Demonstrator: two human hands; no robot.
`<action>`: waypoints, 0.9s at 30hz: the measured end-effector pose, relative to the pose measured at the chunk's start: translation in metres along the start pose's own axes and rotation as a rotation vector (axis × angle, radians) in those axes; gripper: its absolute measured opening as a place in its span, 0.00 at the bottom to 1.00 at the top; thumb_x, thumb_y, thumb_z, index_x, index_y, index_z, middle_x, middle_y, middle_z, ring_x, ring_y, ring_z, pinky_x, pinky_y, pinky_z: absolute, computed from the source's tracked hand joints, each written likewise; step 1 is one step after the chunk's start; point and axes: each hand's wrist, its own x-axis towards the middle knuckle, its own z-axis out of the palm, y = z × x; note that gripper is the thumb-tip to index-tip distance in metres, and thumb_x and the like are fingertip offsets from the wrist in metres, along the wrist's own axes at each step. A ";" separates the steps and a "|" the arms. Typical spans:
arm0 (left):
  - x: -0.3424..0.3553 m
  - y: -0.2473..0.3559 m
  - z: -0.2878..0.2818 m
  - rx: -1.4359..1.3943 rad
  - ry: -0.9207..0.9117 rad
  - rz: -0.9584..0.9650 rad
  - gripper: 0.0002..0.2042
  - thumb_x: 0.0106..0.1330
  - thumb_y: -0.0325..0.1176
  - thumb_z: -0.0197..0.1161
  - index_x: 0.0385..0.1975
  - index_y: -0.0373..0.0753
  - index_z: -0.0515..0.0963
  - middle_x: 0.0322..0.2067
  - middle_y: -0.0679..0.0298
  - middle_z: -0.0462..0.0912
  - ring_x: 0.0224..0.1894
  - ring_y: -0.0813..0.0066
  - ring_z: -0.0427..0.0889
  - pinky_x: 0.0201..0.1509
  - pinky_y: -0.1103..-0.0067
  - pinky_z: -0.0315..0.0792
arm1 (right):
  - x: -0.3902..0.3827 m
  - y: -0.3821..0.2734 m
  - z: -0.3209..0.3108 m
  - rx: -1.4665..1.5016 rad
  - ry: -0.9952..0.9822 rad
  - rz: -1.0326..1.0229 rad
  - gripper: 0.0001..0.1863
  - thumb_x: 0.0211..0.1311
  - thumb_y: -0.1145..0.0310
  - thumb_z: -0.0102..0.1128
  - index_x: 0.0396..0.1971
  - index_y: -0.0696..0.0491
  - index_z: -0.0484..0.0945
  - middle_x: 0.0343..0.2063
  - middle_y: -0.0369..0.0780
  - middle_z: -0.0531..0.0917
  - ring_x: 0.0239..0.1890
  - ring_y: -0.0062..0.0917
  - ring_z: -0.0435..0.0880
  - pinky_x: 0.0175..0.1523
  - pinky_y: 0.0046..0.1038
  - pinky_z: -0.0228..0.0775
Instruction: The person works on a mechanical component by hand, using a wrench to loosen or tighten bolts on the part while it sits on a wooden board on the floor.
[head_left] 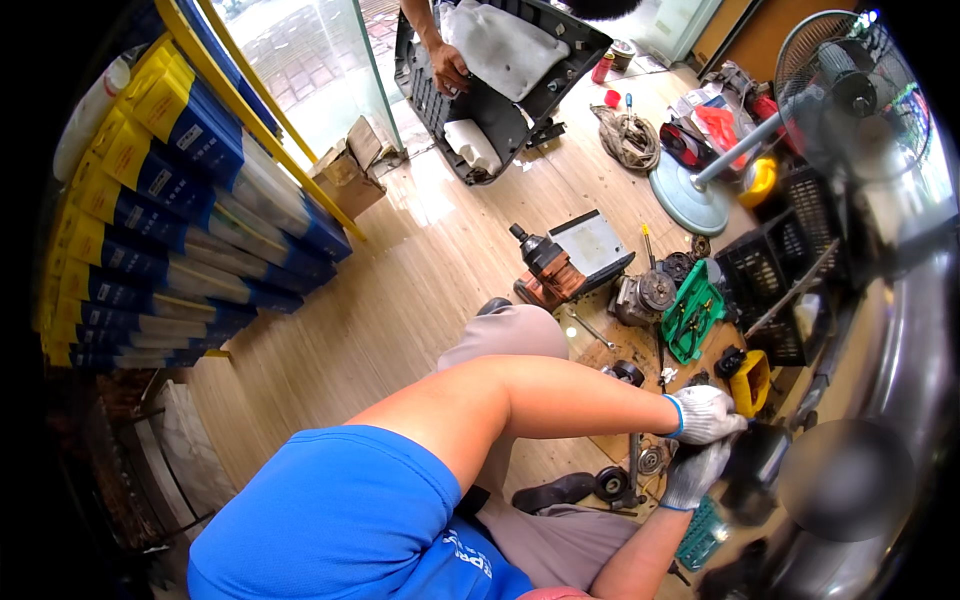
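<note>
Blue shirt [320, 515] looms closest. Left hand [705, 413] and right hand [697, 471] meet beside the black part [757, 452], perhaps steadying each other; whether either grasps it, I cannot tell. Green case [694, 312] lies near, likely for reach.

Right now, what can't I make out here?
Head view: what, if anything, the left grip and right grip hold; their own fingers and shadow hide it.
Head view: what the dark round thing is; blurred.
Head view: the arm above the co-worker's forearm; cut off by the top edge.
Head view: the green case's contents; too small.
</note>
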 end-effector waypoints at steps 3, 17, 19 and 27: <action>0.002 -0.005 0.000 0.002 0.011 0.010 0.23 0.67 0.52 0.51 0.37 0.36 0.81 0.34 0.41 0.83 0.41 0.43 0.82 0.48 0.60 0.73 | -0.002 -0.003 0.009 -0.021 -0.025 0.003 0.30 0.78 0.45 0.35 0.68 0.51 0.60 0.62 0.39 0.69 0.63 0.29 0.68 0.69 0.36 0.57; 0.008 -0.018 0.008 0.087 0.016 0.081 0.18 0.68 0.49 0.51 0.40 0.45 0.83 0.35 0.45 0.83 0.40 0.46 0.82 0.46 0.60 0.74 | 0.003 0.005 -0.007 -0.028 -0.083 -0.031 0.24 0.80 0.53 0.36 0.67 0.51 0.61 0.61 0.39 0.70 0.61 0.28 0.70 0.68 0.35 0.61; 0.006 -0.014 0.006 0.088 0.004 0.068 0.17 0.68 0.49 0.51 0.41 0.46 0.82 0.36 0.46 0.83 0.40 0.46 0.82 0.46 0.60 0.74 | -0.001 0.000 0.002 -0.070 -0.039 -0.040 0.24 0.81 0.54 0.36 0.67 0.52 0.61 0.61 0.39 0.70 0.61 0.28 0.71 0.68 0.35 0.61; 0.007 -0.015 0.008 0.101 -0.003 0.097 0.16 0.69 0.48 0.51 0.42 0.48 0.81 0.36 0.46 0.83 0.40 0.46 0.82 0.46 0.60 0.74 | -0.002 -0.004 0.003 -0.113 -0.059 -0.058 0.24 0.81 0.55 0.36 0.65 0.54 0.62 0.59 0.39 0.71 0.60 0.27 0.71 0.67 0.33 0.62</action>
